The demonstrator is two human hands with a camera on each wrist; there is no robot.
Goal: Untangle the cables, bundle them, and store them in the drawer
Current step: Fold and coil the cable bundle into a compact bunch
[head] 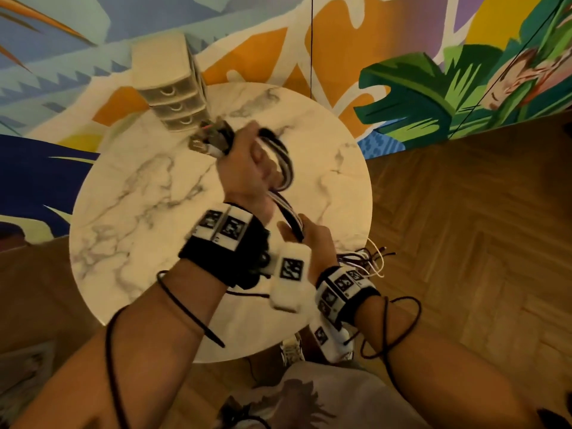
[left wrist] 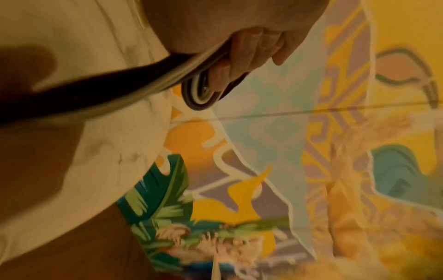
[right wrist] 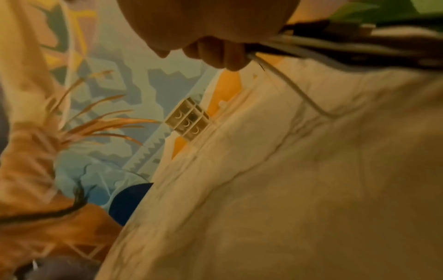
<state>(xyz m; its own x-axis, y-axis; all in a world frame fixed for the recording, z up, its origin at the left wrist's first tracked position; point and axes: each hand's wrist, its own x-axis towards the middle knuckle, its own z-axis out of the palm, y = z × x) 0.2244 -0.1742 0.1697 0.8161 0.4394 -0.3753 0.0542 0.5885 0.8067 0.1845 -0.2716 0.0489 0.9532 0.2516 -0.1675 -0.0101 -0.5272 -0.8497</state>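
Marble [head: 130, 193] filled the round tabletop under my hands, with a painted mural [head: 418, 97] behind it and wood floor [head: 464, 243] to the right. My left hand [head: 247, 168] was raised over the middle of the table, fingers curled tight round the cables [head: 286, 162], a flat band of black, white and purple strands. That band looped out past my knuckles on the right and curved back under the hand; the left wrist view showed the same loop bent round my fingers [left wrist: 242, 62]. From the far side of my fist the plugs [head: 210, 139] stuck out toward the drawers [head: 176, 106], a small three-tier unit at the table's far edge, all three fronts shut. The plugs were blurred, and I could not tell whether they touched the unit. Below my left hand the band ran down to my right hand [head: 312, 239], near the table's right edge, which held it closed between thumb and fingers. Past that hand the loose ends [head: 368, 261] fanned out in thin dark and white strands over the rim. A separate black cord [head: 173, 305] trailed along both my forearms.
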